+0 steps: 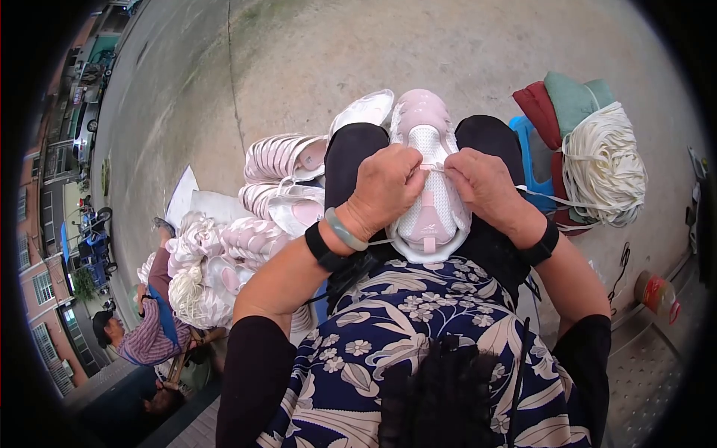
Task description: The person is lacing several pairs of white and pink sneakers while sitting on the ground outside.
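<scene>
A pink and white sneaker rests in my lap between my knees, its rounded pink toe pointing away from me. Both hands meet over its white mesh middle. My left hand is closed in a pinch on the white shoelace at the left side of the shoe. Opposite it, my right hand pinches the same lace at the right side. A short stretch of lace shows between the fingertips, which hide its ends.
Stacked pink and white shoes and a heap of more shoes lie at my left. On the right, a bundle of white laces and folded green cloth sit by a blue stool. A bottle stands farther right. Another person sits at far left.
</scene>
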`<state>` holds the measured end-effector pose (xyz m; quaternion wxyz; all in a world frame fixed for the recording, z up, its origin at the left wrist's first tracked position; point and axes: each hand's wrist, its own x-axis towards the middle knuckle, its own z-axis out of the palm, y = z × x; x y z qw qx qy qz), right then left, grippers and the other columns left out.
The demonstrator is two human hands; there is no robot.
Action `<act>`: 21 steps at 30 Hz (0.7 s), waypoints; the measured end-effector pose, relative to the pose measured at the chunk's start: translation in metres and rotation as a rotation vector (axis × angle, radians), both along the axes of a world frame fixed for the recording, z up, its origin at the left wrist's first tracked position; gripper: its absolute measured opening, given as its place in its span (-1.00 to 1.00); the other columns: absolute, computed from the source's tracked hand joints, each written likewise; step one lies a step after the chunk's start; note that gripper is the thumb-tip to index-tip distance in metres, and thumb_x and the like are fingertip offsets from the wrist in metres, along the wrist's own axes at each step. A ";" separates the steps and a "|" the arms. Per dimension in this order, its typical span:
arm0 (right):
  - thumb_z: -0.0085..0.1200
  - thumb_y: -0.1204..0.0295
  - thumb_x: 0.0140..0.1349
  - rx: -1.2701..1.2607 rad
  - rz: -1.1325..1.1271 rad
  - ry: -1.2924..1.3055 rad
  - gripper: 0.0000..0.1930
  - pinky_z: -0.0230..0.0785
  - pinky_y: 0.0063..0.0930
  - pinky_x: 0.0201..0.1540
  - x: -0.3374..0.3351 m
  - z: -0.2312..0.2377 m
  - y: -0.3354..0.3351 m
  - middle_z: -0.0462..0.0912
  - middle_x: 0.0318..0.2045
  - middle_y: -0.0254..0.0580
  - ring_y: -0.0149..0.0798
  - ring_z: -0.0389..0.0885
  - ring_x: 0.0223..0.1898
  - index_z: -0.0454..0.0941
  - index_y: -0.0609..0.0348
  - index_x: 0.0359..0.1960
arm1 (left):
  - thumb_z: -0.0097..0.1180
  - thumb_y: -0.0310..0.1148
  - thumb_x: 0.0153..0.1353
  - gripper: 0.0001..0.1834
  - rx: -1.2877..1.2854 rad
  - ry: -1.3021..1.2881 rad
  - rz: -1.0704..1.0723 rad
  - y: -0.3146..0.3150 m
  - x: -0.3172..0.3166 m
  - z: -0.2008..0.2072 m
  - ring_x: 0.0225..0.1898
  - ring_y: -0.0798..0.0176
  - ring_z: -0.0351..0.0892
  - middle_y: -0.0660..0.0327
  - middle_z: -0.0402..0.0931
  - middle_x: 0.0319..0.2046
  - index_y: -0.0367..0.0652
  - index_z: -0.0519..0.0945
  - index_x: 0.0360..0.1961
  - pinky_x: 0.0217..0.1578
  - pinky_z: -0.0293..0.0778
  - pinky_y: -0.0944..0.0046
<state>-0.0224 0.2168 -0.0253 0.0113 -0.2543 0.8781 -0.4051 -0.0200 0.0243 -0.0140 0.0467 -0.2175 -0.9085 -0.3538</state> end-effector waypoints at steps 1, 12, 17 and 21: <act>-0.01 0.47 0.11 -0.008 0.013 0.006 -0.93 0.35 -0.18 -0.38 0.000 0.000 0.000 0.50 -0.51 -0.05 0.02 0.52 -0.43 0.47 0.18 -0.43 | 0.22 -0.45 -0.06 -0.87 -0.006 0.052 -0.011 0.000 0.001 -0.002 -0.60 0.15 0.43 0.13 0.42 -0.59 -0.22 0.51 -0.49 -0.55 0.36 0.26; -0.03 0.50 0.07 0.028 0.019 0.050 -0.95 0.35 -0.18 -0.41 -0.005 -0.003 -0.004 0.49 -0.54 -0.05 0.03 0.52 -0.45 0.46 0.19 -0.46 | 0.21 -0.50 -0.04 -0.87 0.084 0.015 0.016 -0.002 0.002 -0.010 -0.62 0.28 0.41 0.19 0.40 -0.59 -0.24 0.49 -0.47 -0.59 0.35 0.35; -0.03 0.51 0.06 0.017 0.025 0.059 -0.96 0.35 -0.21 -0.42 -0.005 -0.001 -0.006 0.48 -0.54 -0.07 0.00 0.52 -0.46 0.45 0.18 -0.47 | 0.20 -0.50 -0.02 -0.87 0.107 -0.029 0.037 -0.003 0.003 -0.011 -0.63 0.31 0.41 0.19 0.40 -0.59 -0.25 0.49 -0.46 -0.59 0.35 0.37; -0.02 0.52 0.04 -0.004 0.022 0.123 -0.99 0.36 -0.26 -0.45 -0.004 -0.005 -0.010 0.46 -0.56 -0.10 -0.03 0.51 -0.48 0.44 0.17 -0.49 | 0.20 -0.50 -0.01 -0.87 0.114 -0.022 0.033 -0.003 0.003 -0.012 -0.62 0.32 0.41 0.19 0.41 -0.58 -0.25 0.49 -0.45 -0.59 0.36 0.38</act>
